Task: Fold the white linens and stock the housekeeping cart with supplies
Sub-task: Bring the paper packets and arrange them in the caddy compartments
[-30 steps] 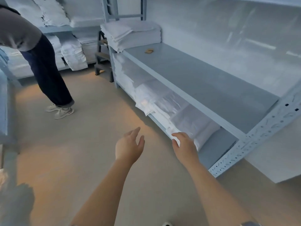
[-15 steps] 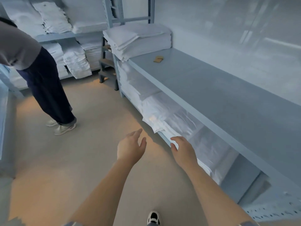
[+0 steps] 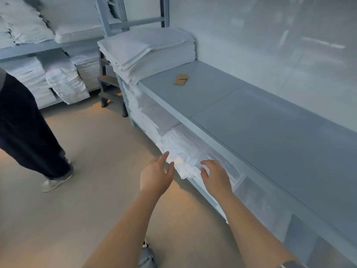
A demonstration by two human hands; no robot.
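Hands first: I see my left hand (image 3: pixel 156 177) and right hand (image 3: pixel 216 176) apart, fingers loose and holding nothing, reaching just short of the white linens (image 3: pixel 185 153) stacked under the grey shelf (image 3: pixel 251 120). Another folded pile (image 3: pixel 148 53) sits on top; a person's leg (image 3: pixel 29 136) stands left.

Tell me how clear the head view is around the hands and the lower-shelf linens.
Head view: both hands, left hand and right hand, read sharp; the white linens on the lower shelf are washed out, folds hard to separate; wall shows glare streaks; shelf edges bow from wide-angle distortion.
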